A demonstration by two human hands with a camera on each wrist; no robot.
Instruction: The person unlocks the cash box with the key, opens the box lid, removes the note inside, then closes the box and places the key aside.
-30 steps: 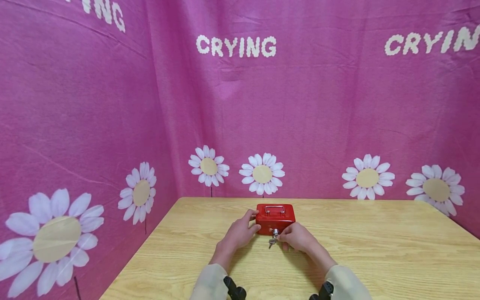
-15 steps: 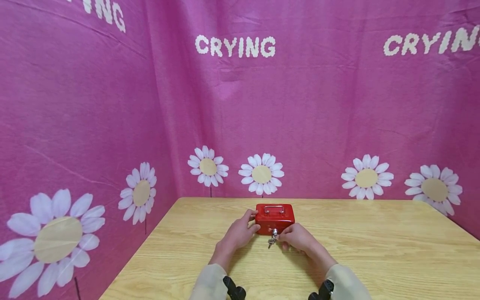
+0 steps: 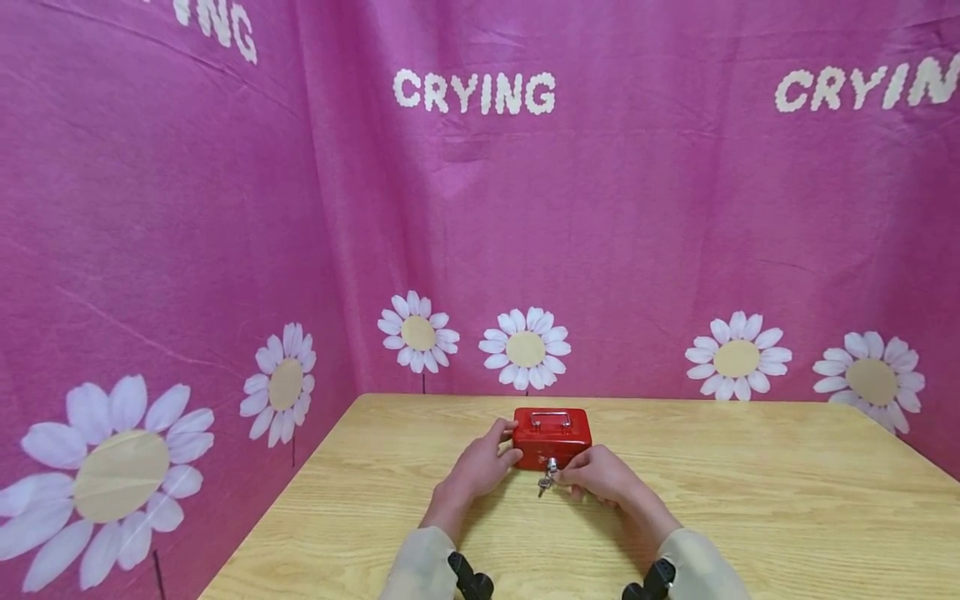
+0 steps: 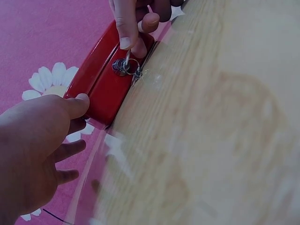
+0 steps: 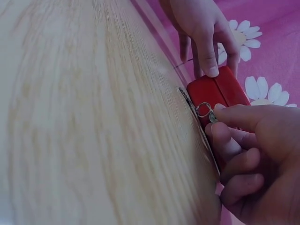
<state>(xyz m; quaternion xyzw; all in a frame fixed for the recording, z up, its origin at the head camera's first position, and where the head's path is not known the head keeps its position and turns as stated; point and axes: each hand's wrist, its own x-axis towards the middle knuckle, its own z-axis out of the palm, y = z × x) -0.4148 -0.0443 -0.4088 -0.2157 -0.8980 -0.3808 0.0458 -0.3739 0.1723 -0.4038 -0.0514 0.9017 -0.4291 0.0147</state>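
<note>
A small red metal cash box (image 3: 573, 429) with a folded carry handle (image 3: 551, 419) on its lid stands on the table, lid down. My left hand (image 3: 480, 467) grips its left end, thumb (image 4: 80, 104) on the front corner and fingers along the side. In the lock (image 4: 119, 67) on the front face sits a key (image 4: 127, 56). My right hand (image 3: 600, 475) pinches that key's head between thumb and index finger. From it hangs a ring (image 5: 204, 109) with another key (image 3: 542, 489). The fingertips partly hide the pinched key.
The box stands towards the back of a light wood table (image 3: 750, 475). Pink cloth (image 3: 622, 233) with printed daisies hangs behind and to the left. Black camera mounts (image 3: 471, 577) sit at both wrists.
Both hands keep their places on the box and key. The right hand's lower fingers and forearm shift very slightly; the box stays put.
</note>
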